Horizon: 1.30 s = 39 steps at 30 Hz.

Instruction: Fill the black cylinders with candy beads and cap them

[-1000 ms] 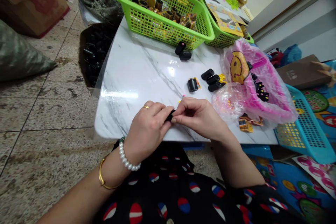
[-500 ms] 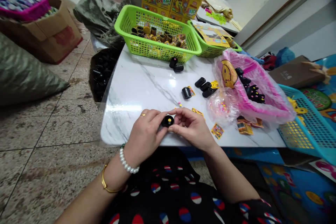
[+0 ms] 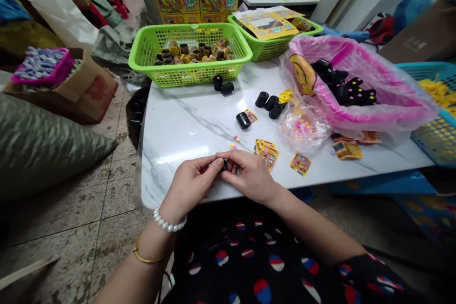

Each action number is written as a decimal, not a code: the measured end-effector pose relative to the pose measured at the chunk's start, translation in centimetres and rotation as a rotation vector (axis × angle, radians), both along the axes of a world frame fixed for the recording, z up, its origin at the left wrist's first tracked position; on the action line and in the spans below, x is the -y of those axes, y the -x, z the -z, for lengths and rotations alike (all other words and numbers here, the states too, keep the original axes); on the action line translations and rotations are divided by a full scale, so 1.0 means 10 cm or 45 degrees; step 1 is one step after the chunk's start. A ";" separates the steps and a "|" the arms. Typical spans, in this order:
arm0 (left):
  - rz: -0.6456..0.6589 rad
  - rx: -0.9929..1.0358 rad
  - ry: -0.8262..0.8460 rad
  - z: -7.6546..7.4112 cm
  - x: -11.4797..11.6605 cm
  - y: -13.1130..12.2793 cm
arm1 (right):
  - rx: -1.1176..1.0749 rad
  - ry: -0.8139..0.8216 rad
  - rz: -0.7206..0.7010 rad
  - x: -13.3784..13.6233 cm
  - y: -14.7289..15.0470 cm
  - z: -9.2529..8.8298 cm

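Near the front edge of the marbled table (image 3: 185, 128), both my hands close around a small black plastic piece (image 3: 224, 165), mostly hidden by fingers. My left hand (image 3: 194, 178) grips it with its thumb laid over the top. My right hand (image 3: 247, 173) holds the piece's other side between curled fingers and thumb. Just beyond lie tiny pink and yellow beads (image 3: 235, 142). A black cup (image 3: 243, 120) rests on its side by a printed card, and a fan of printed cards (image 3: 266, 153) lies right of my right hand.
Farther back stands a green basket (image 3: 192, 76) of labelled cups, with two black cups (image 3: 223, 85) before it. To the right are several black cups (image 3: 270, 103), yellow rings (image 3: 285, 96), a clear bag of beads (image 3: 302, 128) and a plastic-lined pink basket (image 3: 388, 121).
My left thumb has moved over the black piece, covering the yellow dot that showed on it. The camera view has shifted, revealing more of the printed cards.
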<state>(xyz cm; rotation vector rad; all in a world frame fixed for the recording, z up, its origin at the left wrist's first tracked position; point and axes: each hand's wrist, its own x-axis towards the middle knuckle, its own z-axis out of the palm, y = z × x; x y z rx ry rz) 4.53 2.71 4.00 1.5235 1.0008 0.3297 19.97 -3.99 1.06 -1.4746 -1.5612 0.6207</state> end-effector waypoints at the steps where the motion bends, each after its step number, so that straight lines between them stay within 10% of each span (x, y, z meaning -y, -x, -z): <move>1: 0.011 -0.005 0.072 0.00 -0.02 -0.01 | -0.013 0.001 -0.007 0.00 -0.01 0.00; 18: -0.064 0.339 0.587 -0.03 -0.14 0.12 | -0.102 -0.034 0.000 0.14 -0.28 -0.16; 29: 0.014 0.198 0.246 0.13 -0.04 0.14 | 0.608 -0.149 1.120 0.14 -2.12 -0.89; 34: 0.004 0.137 0.230 0.09 -0.02 0.08 | 0.694 -0.212 0.780 -0.19 -1.57 -0.83; 39: -0.029 0.096 0.167 0.05 0.04 0.07 | 0.846 0.205 0.308 -0.72 -0.93 -0.42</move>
